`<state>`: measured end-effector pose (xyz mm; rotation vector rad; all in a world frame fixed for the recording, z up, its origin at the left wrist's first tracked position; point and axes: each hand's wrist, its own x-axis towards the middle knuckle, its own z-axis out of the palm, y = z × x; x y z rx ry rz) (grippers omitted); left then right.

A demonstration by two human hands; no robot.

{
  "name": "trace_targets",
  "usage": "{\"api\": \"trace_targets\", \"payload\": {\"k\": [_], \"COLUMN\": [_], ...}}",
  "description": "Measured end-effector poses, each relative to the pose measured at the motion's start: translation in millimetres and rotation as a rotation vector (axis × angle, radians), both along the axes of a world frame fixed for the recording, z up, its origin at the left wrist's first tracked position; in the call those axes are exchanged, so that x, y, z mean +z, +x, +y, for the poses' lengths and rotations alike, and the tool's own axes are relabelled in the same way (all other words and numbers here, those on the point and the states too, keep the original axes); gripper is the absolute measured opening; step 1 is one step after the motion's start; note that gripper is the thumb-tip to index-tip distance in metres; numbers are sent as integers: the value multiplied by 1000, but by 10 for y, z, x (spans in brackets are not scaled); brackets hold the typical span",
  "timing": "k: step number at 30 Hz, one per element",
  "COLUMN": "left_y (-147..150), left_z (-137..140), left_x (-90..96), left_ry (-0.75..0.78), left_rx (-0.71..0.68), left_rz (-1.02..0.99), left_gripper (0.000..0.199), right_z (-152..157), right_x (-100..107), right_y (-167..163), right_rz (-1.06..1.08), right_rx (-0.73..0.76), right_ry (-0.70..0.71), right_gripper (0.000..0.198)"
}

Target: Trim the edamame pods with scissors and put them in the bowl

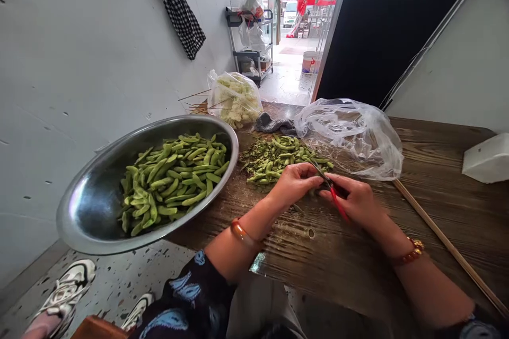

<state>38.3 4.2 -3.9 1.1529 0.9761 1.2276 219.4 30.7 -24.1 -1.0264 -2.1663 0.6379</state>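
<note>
My right hand is closed around red-handled scissors, their blades pointing up and away to the left. My left hand is pinched beside the blades; what its fingertips hold is hidden. Just beyond my hands lies a pile of green edamame pods on the wooden table, with small trimmings and leafy bits at its left side. To the left, a large steel basin holds many more edamame pods and tilts toward me.
Behind the pile are a clear bag of cauliflower, a grey cloth and a crumpled plastic bag. A wooden stick lies along the right. A white box stands at the right edge. A person's shoe shows below the basin.
</note>
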Motion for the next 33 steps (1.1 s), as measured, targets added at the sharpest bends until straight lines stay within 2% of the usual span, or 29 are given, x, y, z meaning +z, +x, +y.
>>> {"api": "trace_targets", "payload": {"k": [5, 11, 16, 21, 33], "left_y": [-19, -47, -111, -110, -3], "left_z": [-12, 40, 74, 74, 15], "left_x": [70, 26, 24, 34, 6], "left_ry": [-45, -114, -162, -205, -211], "left_rx": [24, 92, 193, 172, 76], "left_rz": [-3, -234, -374, -482, -384], "left_gripper": [19, 26, 29, 29, 32], "right_z": [8, 64, 46, 31, 21], "right_x": [59, 58, 47, 32, 21], "right_y": [-5, -3, -16, -37, -48], "right_rz": [-30, 32, 45, 20, 68], "right_rx": [2, -123, -78, -41, -89], "right_ry": [-34, -47, -18, 17, 25], "right_gripper": [46, 52, 50, 51, 51]}}
